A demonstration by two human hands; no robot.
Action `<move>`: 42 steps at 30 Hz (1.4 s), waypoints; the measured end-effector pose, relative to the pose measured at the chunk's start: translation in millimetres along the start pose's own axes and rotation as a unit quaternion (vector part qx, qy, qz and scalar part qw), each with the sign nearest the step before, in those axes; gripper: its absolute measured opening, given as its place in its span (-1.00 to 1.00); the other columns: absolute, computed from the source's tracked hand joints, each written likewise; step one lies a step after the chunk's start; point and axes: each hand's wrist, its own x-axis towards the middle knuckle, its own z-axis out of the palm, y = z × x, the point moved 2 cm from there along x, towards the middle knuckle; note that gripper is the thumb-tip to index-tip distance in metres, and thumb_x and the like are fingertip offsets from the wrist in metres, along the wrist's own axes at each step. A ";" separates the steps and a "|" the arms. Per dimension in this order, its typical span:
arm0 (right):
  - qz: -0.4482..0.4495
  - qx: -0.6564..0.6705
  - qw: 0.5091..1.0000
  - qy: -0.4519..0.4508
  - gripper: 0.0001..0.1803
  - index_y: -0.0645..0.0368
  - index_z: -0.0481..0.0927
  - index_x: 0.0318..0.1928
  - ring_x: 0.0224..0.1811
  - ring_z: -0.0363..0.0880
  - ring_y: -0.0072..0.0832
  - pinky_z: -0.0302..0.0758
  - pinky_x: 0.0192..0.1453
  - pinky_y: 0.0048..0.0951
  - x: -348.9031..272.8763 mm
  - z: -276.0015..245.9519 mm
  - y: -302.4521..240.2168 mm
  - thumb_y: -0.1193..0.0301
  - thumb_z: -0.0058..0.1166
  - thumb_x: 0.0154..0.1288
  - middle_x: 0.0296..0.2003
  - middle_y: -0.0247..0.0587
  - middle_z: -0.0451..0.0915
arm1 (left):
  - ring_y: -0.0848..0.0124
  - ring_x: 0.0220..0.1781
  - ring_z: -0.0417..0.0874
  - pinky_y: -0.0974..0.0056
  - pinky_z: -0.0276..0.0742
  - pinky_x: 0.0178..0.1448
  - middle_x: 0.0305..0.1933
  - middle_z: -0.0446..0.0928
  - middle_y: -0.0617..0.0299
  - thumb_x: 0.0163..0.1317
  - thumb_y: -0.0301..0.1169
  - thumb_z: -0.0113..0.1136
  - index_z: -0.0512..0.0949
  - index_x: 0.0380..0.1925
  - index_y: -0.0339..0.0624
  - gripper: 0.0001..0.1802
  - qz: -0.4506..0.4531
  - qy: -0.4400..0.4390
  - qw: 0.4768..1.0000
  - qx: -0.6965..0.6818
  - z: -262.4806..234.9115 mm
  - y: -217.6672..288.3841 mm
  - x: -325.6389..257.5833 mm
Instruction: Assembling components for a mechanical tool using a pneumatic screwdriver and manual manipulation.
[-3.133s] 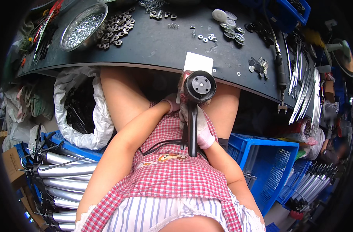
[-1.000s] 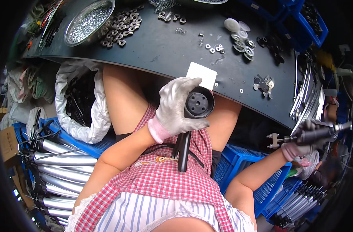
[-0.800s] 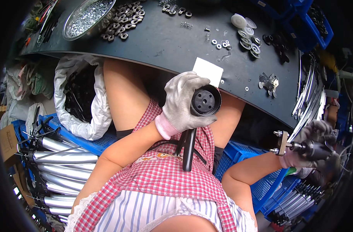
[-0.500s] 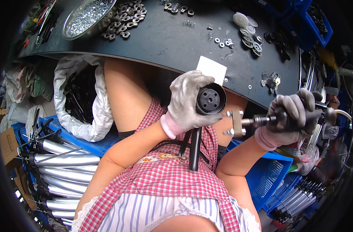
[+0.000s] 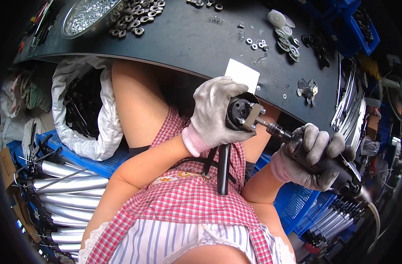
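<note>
My left hand, in a grey-white glove with a pink cuff, is closed around a black round cup-shaped part with holes in its face. A black tube hangs below that part, over the apron. In my gloved right hand is a black power screwdriver, gripped around its body, with a cable at its rear end. The tool's tip carries a metal block with prongs, which now sits at the face of the round part. Whether the prongs are inside the holes I cannot tell.
On the dark table lie a white card, small washers, translucent discs, and metal fittings. A clear bowl of nuts stands far left. Below are a white sack, silver tubes and a blue crate.
My right hand has swung the screwdriver left and tilted it, bringing the pronged block from beside the round part up to its face. My left hand keeps its hold.
</note>
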 end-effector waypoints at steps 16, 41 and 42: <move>0.045 -0.061 0.994 -0.077 -0.38 0.16 0.27 0.29 -0.61 0.45 -0.56 0.45 -0.54 -0.44 16.6 30.1 6.7 0.27 0.13 0.27 -0.33 -0.19 0.39 | 0.05 0.02 0.55 -0.04 0.42 0.18 -0.11 0.50 0.11 -0.49 -0.11 0.54 0.48 -0.07 -0.08 -0.18 -0.004 0.001 1.000 -0.001 1.4 -1.0 -1.2; 0.237 -0.107 0.954 -0.151 -0.55 0.24 0.37 0.10 -0.60 0.43 -0.52 0.46 -0.49 -0.49 42.2 42.2 41.9 0.27 -0.01 0.27 -0.37 -0.12 0.49 | -0.01 0.17 0.48 -0.05 0.32 0.30 -0.01 0.51 0.02 -0.41 -0.09 0.53 0.46 -0.02 -0.12 -0.16 -0.025 -0.014 1.000 -0.003 7.9 -4.8 -11.3; 0.203 -0.135 0.958 -0.152 -0.50 0.31 0.36 0.14 -0.53 0.53 -0.48 0.50 -0.45 -0.50 44.2 42.9 41.1 0.35 0.04 0.21 -0.30 -0.03 0.56 | -0.01 0.17 0.48 -0.05 0.32 0.30 -0.01 0.51 0.02 -0.41 -0.09 0.53 0.46 -0.02 -0.12 -0.16 -0.025 -0.015 1.000 -0.002 8.4 -5.1 -11.2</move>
